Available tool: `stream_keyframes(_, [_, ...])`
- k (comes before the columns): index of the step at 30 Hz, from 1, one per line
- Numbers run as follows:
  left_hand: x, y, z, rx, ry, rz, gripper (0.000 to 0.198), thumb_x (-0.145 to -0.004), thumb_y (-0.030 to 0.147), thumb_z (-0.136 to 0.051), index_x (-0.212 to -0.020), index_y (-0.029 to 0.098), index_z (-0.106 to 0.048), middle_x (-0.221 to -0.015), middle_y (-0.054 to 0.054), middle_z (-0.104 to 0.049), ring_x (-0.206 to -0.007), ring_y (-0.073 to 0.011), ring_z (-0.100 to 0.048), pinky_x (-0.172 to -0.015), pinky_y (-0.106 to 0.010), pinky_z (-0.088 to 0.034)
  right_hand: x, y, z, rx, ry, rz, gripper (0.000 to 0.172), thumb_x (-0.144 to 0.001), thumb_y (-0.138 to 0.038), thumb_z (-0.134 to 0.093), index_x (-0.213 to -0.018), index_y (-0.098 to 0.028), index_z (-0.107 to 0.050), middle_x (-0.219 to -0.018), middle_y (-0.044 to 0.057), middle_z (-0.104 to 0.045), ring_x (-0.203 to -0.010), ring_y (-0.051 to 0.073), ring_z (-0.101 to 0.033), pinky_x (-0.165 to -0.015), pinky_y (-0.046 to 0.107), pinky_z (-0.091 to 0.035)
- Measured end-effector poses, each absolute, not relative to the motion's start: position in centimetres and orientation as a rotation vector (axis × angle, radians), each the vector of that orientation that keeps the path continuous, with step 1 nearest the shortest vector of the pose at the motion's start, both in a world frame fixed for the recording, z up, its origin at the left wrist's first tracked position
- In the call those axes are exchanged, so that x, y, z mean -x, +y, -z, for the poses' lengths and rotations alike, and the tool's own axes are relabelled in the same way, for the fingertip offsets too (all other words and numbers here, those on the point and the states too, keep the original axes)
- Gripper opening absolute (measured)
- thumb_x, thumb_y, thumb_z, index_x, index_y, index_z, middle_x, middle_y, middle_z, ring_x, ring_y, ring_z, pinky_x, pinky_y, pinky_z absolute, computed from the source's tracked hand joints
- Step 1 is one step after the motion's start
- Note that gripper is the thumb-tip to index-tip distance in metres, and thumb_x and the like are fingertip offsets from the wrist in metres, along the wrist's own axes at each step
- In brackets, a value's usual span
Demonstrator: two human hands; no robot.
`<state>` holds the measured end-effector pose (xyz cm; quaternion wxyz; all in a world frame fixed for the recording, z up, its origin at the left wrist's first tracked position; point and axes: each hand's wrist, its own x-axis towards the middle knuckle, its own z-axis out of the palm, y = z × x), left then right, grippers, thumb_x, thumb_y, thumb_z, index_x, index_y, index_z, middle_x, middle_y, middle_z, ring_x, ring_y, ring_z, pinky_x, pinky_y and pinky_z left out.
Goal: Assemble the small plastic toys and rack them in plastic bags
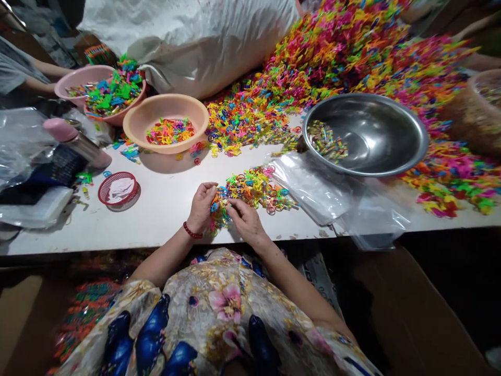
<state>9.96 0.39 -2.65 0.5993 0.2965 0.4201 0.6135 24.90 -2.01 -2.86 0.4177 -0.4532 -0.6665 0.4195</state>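
My left hand (201, 208), with a dark red bead bracelet on its wrist, is curled closed above the near edge of the table. Orange and blue plastic bits show at its fingertips, so it seems to grip small plastic toy pieces (214, 202). Close beside it, my right hand (246, 222) pinches with thumb and forefinger; what lies in the pinch is too small to name. Beneath and beyond both hands spreads a small heap of multicoloured plastic toy pieces (254, 188).
Clear plastic bags (321, 196) lie right of the heap, below a steel bowl (387, 151). A peach basin (168, 146), red basket (117, 189) and pink-capped bottle (84, 143) stand left. Behind are a huge toy pile (336, 57), a white sack (203, 47) and a co-worker's arm (37, 86).
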Motion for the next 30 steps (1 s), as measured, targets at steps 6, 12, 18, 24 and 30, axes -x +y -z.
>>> stream_keyframes(6, [-10.9,-0.5,3.1,-0.892,1.044,-1.402,0.038,-0.082,0.050,-0.075,-0.100,0.020,-0.060,-0.084,0.001,-0.063,-0.070,-0.0085,-0.056,-0.065,-0.021,-0.047,-24.8,-2.2,2.7,1.148,-1.616,-1.072,0.025,-0.096,-0.040,-0.053,-0.093,-0.020,-0.066,-0.085,0.002,-0.068,-0.079,0.017,-0.062,-0.074,0.027,-0.047])
stream_keyframes(12, [-11.4,-0.9,3.1,-0.996,1.146,-1.436,0.032,-0.086,0.049,-0.070,-0.099,0.021,-0.060,-0.086,-0.001,-0.061,-0.073,-0.0112,-0.055,-0.067,-0.023,-0.045,-24.9,-2.5,2.7,1.183,-1.606,-1.064,0.028,-0.095,-0.044,-0.053,-0.086,-0.021,-0.065,-0.078,0.001,-0.065,-0.074,0.016,-0.060,-0.070,0.027,-0.047])
stream_keyframes(18, [-11.8,-1.2,2.8,-0.977,1.179,-1.476,0.025,-0.088,0.043,-0.069,-0.098,0.022,-0.060,-0.088,-0.002,-0.062,-0.076,-0.0124,-0.056,-0.071,-0.024,-0.046,-24.8,-2.6,3.0,1.218,-1.557,-1.048,0.027,-0.092,-0.045,-0.059,-0.095,-0.021,-0.070,-0.094,0.006,-0.073,-0.088,0.021,-0.066,-0.085,0.034,-0.052])
stream_keyframes(24, [-11.7,-1.2,3.3,-1.044,1.240,-1.478,0.020,-0.091,0.039,-0.066,-0.099,0.021,-0.061,-0.086,-0.001,-0.060,-0.074,-0.0122,-0.054,-0.071,-0.024,-0.044,-24.8,-2.9,3.7,1.209,-1.538,-1.010,0.025,-0.092,-0.041,-0.061,-0.102,-0.021,-0.072,-0.100,0.007,-0.075,-0.093,0.021,-0.069,-0.088,0.035,-0.054])
stream_keyframes(30, [-11.6,-1.1,4.2,-1.110,1.316,-1.438,0.017,-0.092,0.035,-0.064,-0.102,0.022,-0.061,-0.085,0.000,-0.059,-0.073,-0.0132,-0.052,-0.072,-0.025,-0.043,-25.1,-2.7,4.0,1.160,-1.740,-0.782,0.023,-0.096,-0.036,-0.057,-0.105,-0.021,-0.071,-0.103,0.010,-0.075,-0.096,0.023,-0.069,-0.091,0.038,-0.053])
